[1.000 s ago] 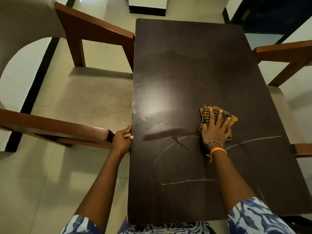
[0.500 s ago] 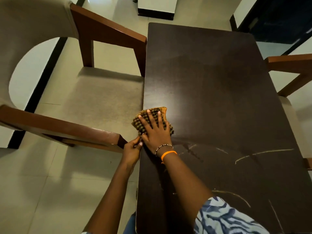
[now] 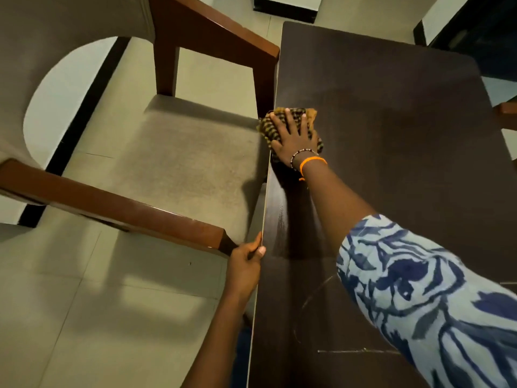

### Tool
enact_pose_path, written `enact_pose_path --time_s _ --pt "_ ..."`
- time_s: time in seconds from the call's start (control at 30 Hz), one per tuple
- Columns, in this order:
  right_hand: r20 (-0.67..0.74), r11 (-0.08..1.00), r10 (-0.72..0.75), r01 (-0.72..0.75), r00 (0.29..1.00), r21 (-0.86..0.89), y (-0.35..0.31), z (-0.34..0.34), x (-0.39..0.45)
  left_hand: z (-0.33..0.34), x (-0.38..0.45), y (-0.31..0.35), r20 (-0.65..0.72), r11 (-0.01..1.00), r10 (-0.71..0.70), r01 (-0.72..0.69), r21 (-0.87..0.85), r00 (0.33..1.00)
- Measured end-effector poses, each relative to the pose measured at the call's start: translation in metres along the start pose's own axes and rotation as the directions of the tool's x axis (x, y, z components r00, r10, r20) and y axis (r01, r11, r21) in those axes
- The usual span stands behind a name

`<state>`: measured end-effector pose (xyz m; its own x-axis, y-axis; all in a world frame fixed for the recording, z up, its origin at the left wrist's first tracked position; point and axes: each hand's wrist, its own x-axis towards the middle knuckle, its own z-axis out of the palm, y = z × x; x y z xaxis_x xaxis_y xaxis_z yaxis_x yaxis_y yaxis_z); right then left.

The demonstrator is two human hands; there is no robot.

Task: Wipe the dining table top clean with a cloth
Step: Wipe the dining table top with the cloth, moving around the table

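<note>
Nearest to us, faint pale streaks [image 3: 349,351] curve across the counter [image 3: 391,135] under our right sleeve [image 3: 419,289], well behind the cloth, so that stretch looks to need another pass. Just left of them our left hand [image 3: 246,261] grips the counter's edge, thumb on top and fingers curled under the lip, in much the same spot as a second ago, bracing us. The chair arm [image 3: 117,205] ends just beside that hand.

Further out, here's the change: a second ago the right hand [image 3: 293,135] had the cloth [image 3: 282,119] out in the middle of the counter; half a second ago it had swept to the left edge close to our left hand; now it has pushed on along that edge, well ahead of the left hand. The right hand lies flat, fingers spread and straight, pressing the checked cloth down rather than clutching it. The cloth sits right at the left rim, one corner poking out over the chair seat [image 3: 181,163].

We read that as the left border getting its wipe. Beyond the cloth, the far half looks dull and hazy, probably not yet done.
</note>
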<state>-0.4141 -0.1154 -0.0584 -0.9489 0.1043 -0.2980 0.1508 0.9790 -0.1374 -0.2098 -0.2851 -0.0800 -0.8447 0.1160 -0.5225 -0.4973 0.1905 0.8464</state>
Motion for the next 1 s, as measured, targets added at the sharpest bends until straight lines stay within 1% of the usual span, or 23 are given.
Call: enact_pose_path --time_s 0.1,0.2,0.27,0.37,0.43,0.5,0.57,0.67,0.73,0.8,0.83,0.87,0.9,0.93,1.0 --pt "-0.034 1.0 -0.01 0.01 0.999 -0.003 -0.014 0.013 -0.046 0.0 -0.005 0.006 -0.039 0.999 -0.029 0.028 -0.033 0.999" --pt "-0.036 0.997 -0.063 0.065 0.997 0.029 -0.027 0.038 -0.118 -0.003 -0.01 0.009 -0.103 0.99 -0.09 0.078 -0.116 0.991" --pt "-0.037 0.993 -0.105 0.107 0.994 0.055 -0.031 0.057 -0.165 -0.004 -0.017 0.006 -0.124 0.986 -0.104 0.086 -0.143 0.987" --pt "-0.011 0.982 -0.179 0.18 0.984 0.05 -0.018 0.072 -0.21 -0.006 -0.034 -0.001 -0.088 0.987 -0.116 0.106 -0.118 0.989" --pt "-0.006 0.985 -0.168 0.168 0.986 0.03 0.008 0.07 -0.224 -0.009 -0.044 -0.005 -0.044 0.987 -0.13 0.125 -0.1 0.991" --pt "-0.041 0.997 -0.077 0.077 0.996 -0.009 0.045 0.063 -0.234 -0.01 -0.051 -0.003 -0.023 0.988 -0.137 0.135 -0.079 0.99" --pt "-0.072 0.998 0.059 -0.06 0.996 -0.021 0.09 0.056 -0.244 -0.008 -0.054 0.003 -0.046 0.99 -0.129 0.126 -0.063 0.991" --pt "-0.082 0.955 0.296 -0.293 0.952 0.045 0.146 0.046 -0.258 -0.004 -0.051 0.012 -0.091 0.989 -0.132 0.126 -0.076 0.987" --pt "-0.084 0.903 0.426 -0.416 0.901 0.108 0.151 0.046 -0.26 -0.002 -0.047 0.014 -0.112 0.99 -0.134 0.128 -0.061 0.985" --pt "-0.101 0.851 0.52 -0.504 0.848 0.148 0.129 0.05 -0.258 -0.001 -0.045 0.012 -0.138 0.988 -0.146 0.139 -0.063 0.98" --pt "-0.104 0.838 0.539 -0.521 0.836 0.162 0.111 0.053 -0.255 0.0 -0.043 0.01 -0.157 0.988 -0.151 0.144 -0.057 0.976" --pt "-0.103 0.845 0.527 -0.507 0.844 0.168 0.09 0.057 -0.253 0.002 -0.042 0.008 -0.179 0.988 -0.152 0.147 -0.041 0.972" --pt "-0.101 0.873 0.477 -0.459 0.873 0.163 0.068 0.063 -0.252 0.003 -0.041 0.007 -0.198 0.989 -0.15 0.148 -0.023 0.969" --pt "-0.099 0.913 0.395 -0.379 0.913 0.15 0.044 0.069 -0.252 0.004 -0.041 0.006 -0.211 0.989 -0.148 0.149 -0.013 0.966" --pt "-0.095 0.981 0.162 -0.15 0.982 0.125 -0.002 0.081 -0.253 0.006 -0.042 0.007 -0.222 0.988 -0.156 0.154 -0.028 0.962"
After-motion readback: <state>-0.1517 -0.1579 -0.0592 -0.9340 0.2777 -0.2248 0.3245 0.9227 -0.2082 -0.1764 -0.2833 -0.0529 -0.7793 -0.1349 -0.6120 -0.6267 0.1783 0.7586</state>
